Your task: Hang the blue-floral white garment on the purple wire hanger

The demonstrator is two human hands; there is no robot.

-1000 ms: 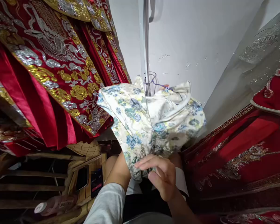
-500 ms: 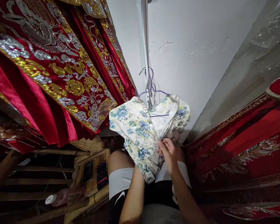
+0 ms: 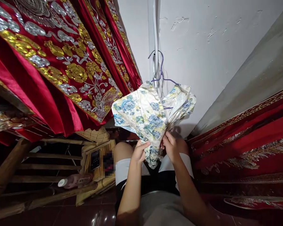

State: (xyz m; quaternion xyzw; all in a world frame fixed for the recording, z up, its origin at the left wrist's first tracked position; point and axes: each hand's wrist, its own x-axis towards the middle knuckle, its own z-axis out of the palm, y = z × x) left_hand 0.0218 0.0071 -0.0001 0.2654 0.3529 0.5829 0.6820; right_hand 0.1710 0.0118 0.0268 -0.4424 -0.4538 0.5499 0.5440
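A white blouse [image 3: 147,114] with blue and yellow flowers hangs tilted on a purple hanger [image 3: 162,70], which is hooked on a strap at the wall. My left hand [image 3: 141,150] grips the blouse's lower left side, thumb on the front and fingers behind the cloth. At the front edge below the neckline, my right hand [image 3: 171,145] pinches the fabric, its fingertips partly hidden. Between my hands the lower part of the blouse hangs bunched over my lap.
Red sequined cloth [image 3: 77,69] drapes at the left, and more red embroidered fabric [image 3: 254,147] at the right. A bamboo rack [image 3: 54,154] at lower left carries a pink bottle with a white cap [image 3: 76,181] and a phone [image 3: 95,159]. A white wall [image 3: 202,37] stands ahead.
My left hand has come out from behind the blouse and now grips its left side. The blouse is pulled narrower and turned. The view has shifted slightly.
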